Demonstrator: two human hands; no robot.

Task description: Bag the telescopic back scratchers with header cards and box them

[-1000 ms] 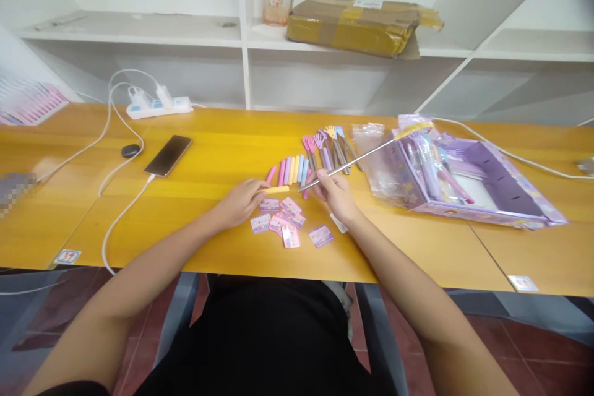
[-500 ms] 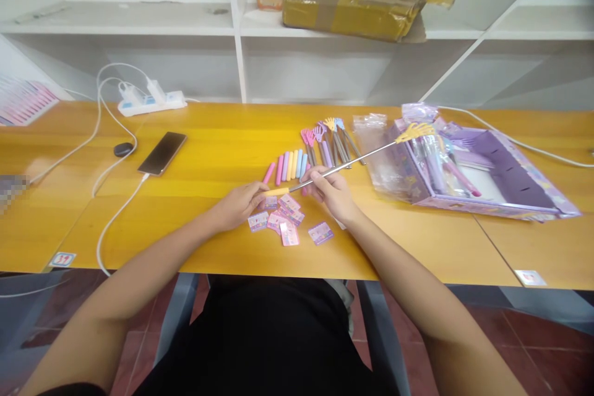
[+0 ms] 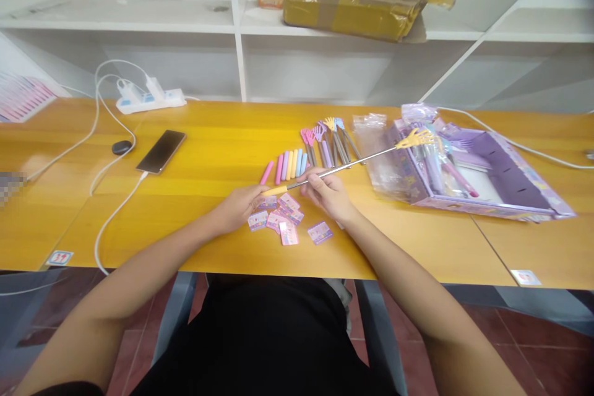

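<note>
Above the desk [image 3: 223, 148], the left hand [image 3: 239, 207] is gripping the yellow handle [image 3: 276, 190], the right hand [image 3: 331, 195] the metal rod [image 3: 362, 160]. Cards [image 3: 288, 233] are lying near; the yellow claw [image 3: 415, 138] is overlapping the purple box [image 3: 503, 164] in view.

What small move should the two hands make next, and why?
Probably the left hand should press the yellow cylindrical handle firmly onto the thin silver metal rod: the right hand holds that rod, and handle and rod appear to meet end to end.
</note>
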